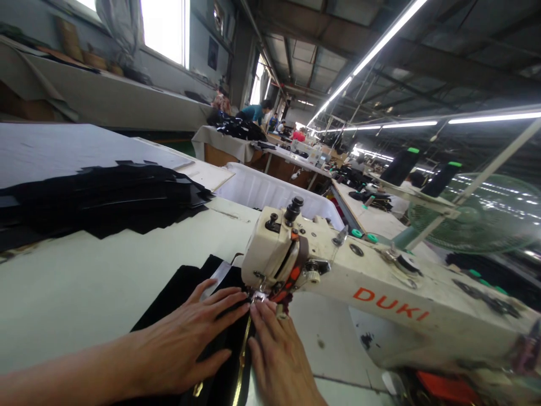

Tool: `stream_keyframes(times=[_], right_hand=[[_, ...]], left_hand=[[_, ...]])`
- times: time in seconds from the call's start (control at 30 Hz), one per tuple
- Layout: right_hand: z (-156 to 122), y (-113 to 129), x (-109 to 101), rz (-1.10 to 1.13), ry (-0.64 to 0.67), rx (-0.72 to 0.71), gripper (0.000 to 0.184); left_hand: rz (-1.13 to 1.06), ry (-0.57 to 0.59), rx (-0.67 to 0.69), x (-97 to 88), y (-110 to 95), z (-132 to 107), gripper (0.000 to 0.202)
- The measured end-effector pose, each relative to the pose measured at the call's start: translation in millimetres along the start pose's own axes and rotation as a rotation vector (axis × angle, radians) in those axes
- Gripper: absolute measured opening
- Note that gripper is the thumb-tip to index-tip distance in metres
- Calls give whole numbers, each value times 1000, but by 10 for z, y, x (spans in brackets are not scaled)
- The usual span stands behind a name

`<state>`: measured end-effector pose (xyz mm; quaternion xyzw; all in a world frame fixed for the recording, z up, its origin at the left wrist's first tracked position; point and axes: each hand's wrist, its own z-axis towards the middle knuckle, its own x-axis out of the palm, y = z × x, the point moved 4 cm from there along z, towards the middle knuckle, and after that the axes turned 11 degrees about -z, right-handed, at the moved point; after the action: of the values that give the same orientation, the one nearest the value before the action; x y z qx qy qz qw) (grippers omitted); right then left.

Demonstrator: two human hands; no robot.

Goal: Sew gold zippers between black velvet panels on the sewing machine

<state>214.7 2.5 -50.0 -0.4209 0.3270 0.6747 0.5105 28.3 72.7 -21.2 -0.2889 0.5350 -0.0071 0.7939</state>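
Sewing machine [338, 270] beside hands, black fabric stack [105, 197] behind

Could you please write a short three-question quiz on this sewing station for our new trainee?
1. True or false: both hands lie flat on the black fabric at the sewing machine.
2. Which hand is nearer the machine's arm, the left hand or the right hand?
3. What lies on the table to the far left: A) white boxes, B) a stack of black cut pieces, C) scissors?

Key: 1 true; 2 right hand; 3 B.
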Motion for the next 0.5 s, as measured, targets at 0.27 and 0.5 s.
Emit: stream_keyframes(times=[0.27, 0.5], right_hand=[[32, 51, 10, -19, 38, -27, 49], [18, -86, -171, 27, -39, -71, 44]], left_hand=[[12, 32, -7, 30, 31, 4, 70], [3, 27, -2, -35, -96, 29, 58]])
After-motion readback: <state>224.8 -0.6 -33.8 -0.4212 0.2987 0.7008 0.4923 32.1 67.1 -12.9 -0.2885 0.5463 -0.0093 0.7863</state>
